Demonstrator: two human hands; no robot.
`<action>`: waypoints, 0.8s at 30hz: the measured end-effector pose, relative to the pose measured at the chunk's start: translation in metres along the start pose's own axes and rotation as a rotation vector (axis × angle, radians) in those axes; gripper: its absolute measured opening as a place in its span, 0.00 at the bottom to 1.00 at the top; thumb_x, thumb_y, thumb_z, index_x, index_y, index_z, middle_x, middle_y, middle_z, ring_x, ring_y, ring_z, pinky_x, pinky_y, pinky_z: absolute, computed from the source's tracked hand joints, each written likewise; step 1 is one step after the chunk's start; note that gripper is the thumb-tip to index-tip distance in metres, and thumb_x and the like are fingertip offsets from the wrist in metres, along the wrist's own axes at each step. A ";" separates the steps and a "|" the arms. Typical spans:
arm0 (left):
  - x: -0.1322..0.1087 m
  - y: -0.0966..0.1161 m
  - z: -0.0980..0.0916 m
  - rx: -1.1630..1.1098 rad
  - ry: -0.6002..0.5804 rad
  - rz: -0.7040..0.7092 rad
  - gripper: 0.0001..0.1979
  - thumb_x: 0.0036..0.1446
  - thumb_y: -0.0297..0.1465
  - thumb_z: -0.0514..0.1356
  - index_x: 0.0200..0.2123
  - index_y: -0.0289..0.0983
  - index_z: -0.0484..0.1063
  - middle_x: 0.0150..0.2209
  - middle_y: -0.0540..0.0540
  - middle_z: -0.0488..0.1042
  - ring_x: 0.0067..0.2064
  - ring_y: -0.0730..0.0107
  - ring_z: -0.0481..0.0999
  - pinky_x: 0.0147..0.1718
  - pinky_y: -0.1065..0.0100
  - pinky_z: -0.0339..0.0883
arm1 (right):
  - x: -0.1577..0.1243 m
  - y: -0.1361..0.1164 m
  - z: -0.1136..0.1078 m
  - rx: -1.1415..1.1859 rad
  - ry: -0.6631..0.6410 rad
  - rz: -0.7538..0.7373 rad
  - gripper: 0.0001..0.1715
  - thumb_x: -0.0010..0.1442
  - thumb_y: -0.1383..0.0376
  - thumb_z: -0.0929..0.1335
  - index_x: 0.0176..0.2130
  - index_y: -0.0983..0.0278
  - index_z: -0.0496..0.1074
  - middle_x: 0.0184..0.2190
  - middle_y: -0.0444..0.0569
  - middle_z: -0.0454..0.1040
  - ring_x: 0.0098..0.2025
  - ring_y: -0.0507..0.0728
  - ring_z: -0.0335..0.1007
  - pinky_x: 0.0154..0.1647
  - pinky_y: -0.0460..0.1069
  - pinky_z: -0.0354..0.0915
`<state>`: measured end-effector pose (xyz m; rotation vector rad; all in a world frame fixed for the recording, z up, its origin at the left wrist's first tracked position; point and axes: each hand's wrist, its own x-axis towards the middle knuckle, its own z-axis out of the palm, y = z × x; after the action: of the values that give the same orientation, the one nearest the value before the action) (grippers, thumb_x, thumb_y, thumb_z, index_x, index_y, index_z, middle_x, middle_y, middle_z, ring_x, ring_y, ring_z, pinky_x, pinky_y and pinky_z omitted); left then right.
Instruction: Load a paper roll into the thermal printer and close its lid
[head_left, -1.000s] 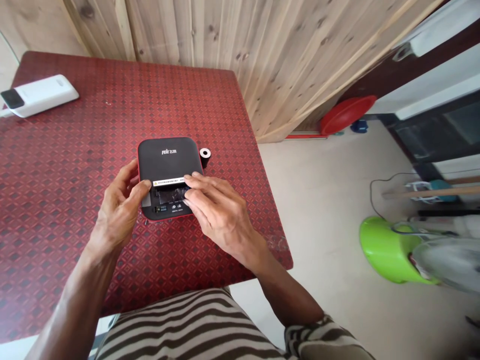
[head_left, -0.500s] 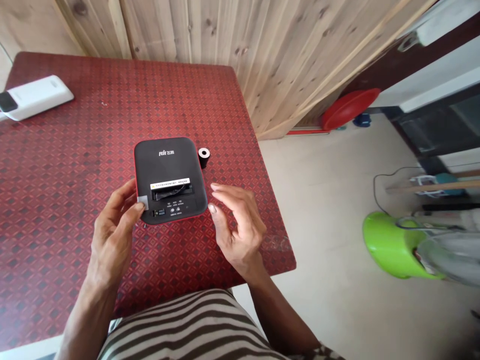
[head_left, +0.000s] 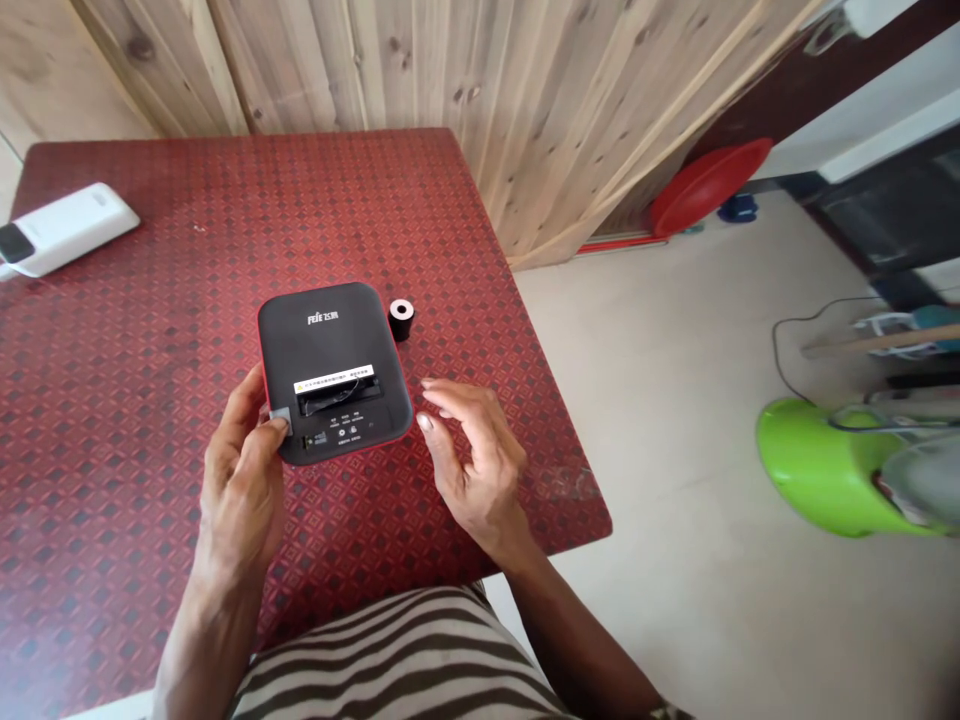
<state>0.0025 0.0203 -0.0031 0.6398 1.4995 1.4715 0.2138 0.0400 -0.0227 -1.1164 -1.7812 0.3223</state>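
A black receipt printer (head_left: 322, 345) with a red edge and a FEIE mark is on or just above the table; I cannot tell if it touches. A white label strip with a warning sign (head_left: 334, 380) runs above its slot, and small buttons and lights sit below. My left hand (head_left: 244, 465) grips its lower-left corner, thumb on top over a small grey square tab (head_left: 280, 418). My right hand (head_left: 476, 455) hovers near the lower-right edge, fingers and thumb apart, holding nothing. A small paper roll (head_left: 402, 320) with a white end and dark side stands beside the printer's right edge.
The red patterned table (head_left: 150, 400) ends at the right, above a pale floor (head_left: 660, 400). A white handheld device (head_left: 82, 225) lies at its left. Wooden panelling (head_left: 337, 65) stands behind. A green stool-like object (head_left: 810, 470) and a red basin (head_left: 709, 185) are right.
My view has shifted slightly. The left hand still grips the printer's corner, and the printer appears slightly more turned. The right hand stays apart from it beside the right edge.
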 end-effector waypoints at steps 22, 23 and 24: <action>0.010 -0.032 -0.029 0.244 -0.109 0.272 0.28 0.71 0.46 0.64 0.69 0.43 0.76 0.64 0.43 0.81 0.63 0.52 0.81 0.62 0.55 0.76 | 0.093 -0.020 0.012 -0.076 -0.472 -0.348 0.17 0.77 0.76 0.66 0.56 0.64 0.80 0.56 0.54 0.86 0.58 0.58 0.83 0.65 0.56 0.77; 0.010 -0.032 -0.029 0.254 -0.112 0.279 0.29 0.70 0.46 0.64 0.70 0.42 0.75 0.64 0.42 0.81 0.63 0.51 0.81 0.62 0.54 0.76 | 0.106 -0.024 0.021 -0.152 -0.628 -0.353 0.17 0.78 0.76 0.64 0.56 0.66 0.80 0.56 0.55 0.86 0.58 0.59 0.83 0.65 0.57 0.76; 0.010 -0.031 -0.028 0.260 -0.117 0.279 0.30 0.70 0.47 0.64 0.70 0.42 0.74 0.63 0.41 0.81 0.63 0.51 0.81 0.62 0.54 0.76 | 0.118 -0.029 0.030 -0.227 -0.761 -0.338 0.17 0.79 0.75 0.63 0.55 0.68 0.80 0.55 0.56 0.86 0.58 0.61 0.83 0.64 0.57 0.76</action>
<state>-0.0191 0.0102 -0.0390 1.1105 1.5695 1.4259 0.1602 0.1261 0.0502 -0.8693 -2.6942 0.3733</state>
